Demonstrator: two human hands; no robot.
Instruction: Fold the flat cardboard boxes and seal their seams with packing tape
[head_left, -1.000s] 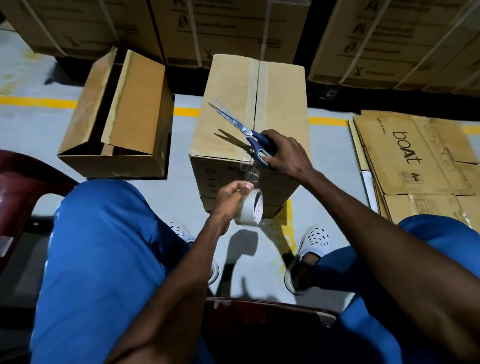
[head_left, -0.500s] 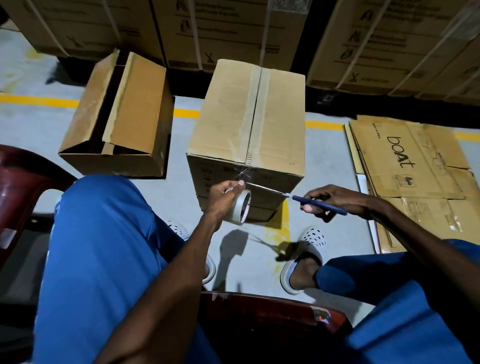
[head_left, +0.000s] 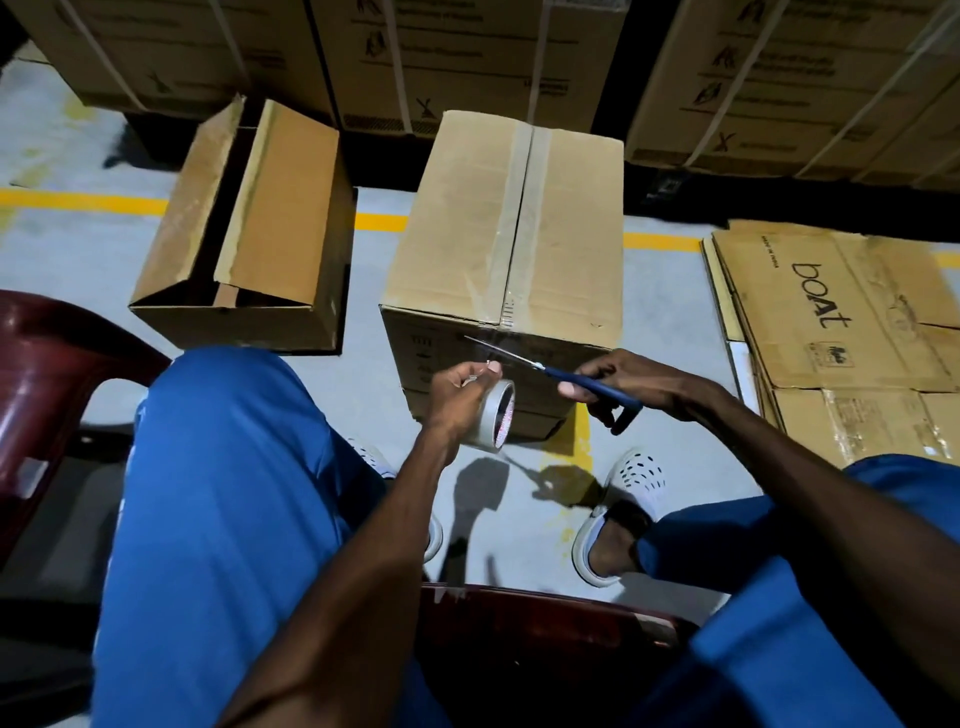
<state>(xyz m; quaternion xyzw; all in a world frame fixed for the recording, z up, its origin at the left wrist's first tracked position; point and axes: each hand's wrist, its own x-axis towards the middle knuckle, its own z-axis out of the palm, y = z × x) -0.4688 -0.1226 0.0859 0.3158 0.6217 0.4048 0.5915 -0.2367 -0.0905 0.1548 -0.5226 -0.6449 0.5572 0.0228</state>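
A closed cardboard box (head_left: 457, 249) stands on the floor in front of me, with clear tape running down its top seam and over the near edge. My left hand (head_left: 460, 392) grips a roll of packing tape (head_left: 496, 415) just below that edge, in front of the box's near face. A short strip of tape stretches from the roll up to the box. My right hand (head_left: 623, 387) holds blue-handled scissors (head_left: 587, 384). Their blades point left and lie across the stretched strip just above the roll.
An open-topped cardboard box (head_left: 249, 228) lies to the left. A stack of flat boxes (head_left: 841, 332) lies on the floor at right. Large strapped cartons (head_left: 467, 57) line the back. I sit on a dark red chair (head_left: 545, 639), knees apart, feet near the box.
My right hand swung the scissors off the box top, down to the right, and brought the blades across the tape strip. The left hand lowered slightly with the roll.
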